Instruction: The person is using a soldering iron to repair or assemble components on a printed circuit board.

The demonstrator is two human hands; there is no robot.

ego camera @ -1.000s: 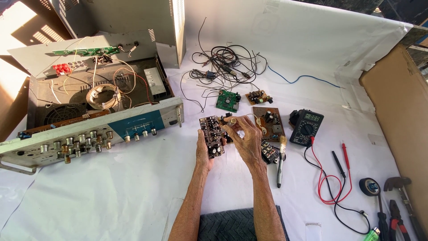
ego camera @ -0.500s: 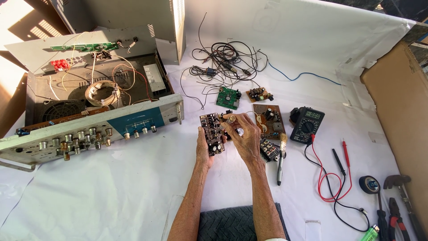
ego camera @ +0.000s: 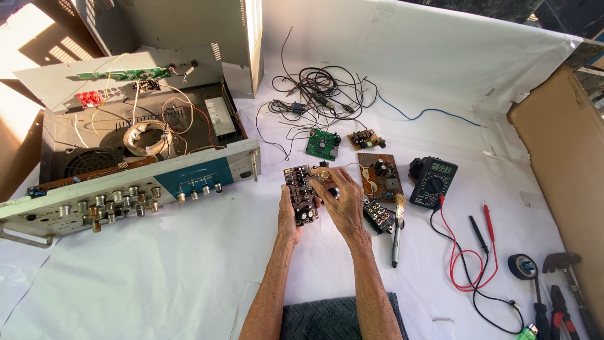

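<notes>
Carefully keep the left hand [ego camera: 288,214] clasped under the dark brown rectangular circuit board [ego camera: 301,195], lifted just above the white cloth [ego camera: 189,277], right hand [ego camera: 343,200] fingertips pinched on its components, clear of the open grey amplifier chassis [ego camera: 126,151] beyond.

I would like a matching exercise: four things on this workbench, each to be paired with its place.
Things:
1. brown circuit board
2. multimeter
3. brush
4. tape roll

Places:
a. far right, beside the pliers
b. in the left hand
c. right of the right hand
d. at the red and black leads

Pairs: 1-b, 2-d, 3-c, 4-a
</notes>
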